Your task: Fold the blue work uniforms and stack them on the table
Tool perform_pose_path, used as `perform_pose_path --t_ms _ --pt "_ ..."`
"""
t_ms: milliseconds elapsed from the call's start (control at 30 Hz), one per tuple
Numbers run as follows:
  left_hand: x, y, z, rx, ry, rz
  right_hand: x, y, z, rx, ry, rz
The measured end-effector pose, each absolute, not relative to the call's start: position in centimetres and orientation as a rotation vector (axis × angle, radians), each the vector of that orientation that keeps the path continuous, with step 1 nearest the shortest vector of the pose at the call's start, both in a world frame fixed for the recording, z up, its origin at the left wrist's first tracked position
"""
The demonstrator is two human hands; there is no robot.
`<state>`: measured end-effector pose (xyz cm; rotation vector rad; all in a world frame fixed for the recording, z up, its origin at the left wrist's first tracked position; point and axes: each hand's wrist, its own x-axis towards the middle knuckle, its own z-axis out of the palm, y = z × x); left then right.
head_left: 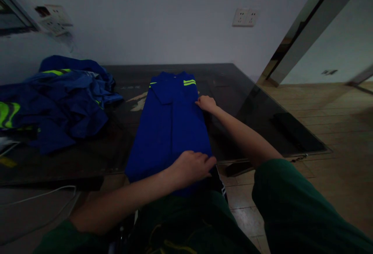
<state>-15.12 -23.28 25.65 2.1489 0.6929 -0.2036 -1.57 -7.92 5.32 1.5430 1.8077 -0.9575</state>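
A blue work jacket (pixel 186 126) with yellow-green stripes lies folded into a long narrow shape, its collar end towards the wall. Its lower end hangs over the table's near edge, close to my body. My right hand (pixel 206 103) pinches the jacket's right edge below the striped part. Lower down, my left hand (pixel 190 168) reaches across the jacket to the same side, fingers curled at the cloth's right edge; the fingertips are partly hidden. Both hands are closed on the cloth.
A crumpled heap of blue clothing (pixel 70 102) with yellow-green bands lies on the left of the dark table (pixel 233 87). A black flat object (pixel 297 131) rests near the right corner. White cables (pixel 37 199) run at lower left. Wall sockets (pixel 244 17) are behind.
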Motion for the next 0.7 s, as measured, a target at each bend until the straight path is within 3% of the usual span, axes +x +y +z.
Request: perform_pose_path --t_ms 133,467,700 --pt "-15.3 -23.5 24.9 2.063 0.884 -0.392 -1.6 -8.0 5.4 1.541 1.823 -0.951" --pt "-17.2 -24.0 23.3 2.247 0.563 0.042 -1.5 -7.8 5.4 1.500 1.847 -0.937" --pt "-17.7 -23.8 23.9 2.219 0.517 0.036 -1.7 -7.9 5.4 1.479 1.858 -0.915"
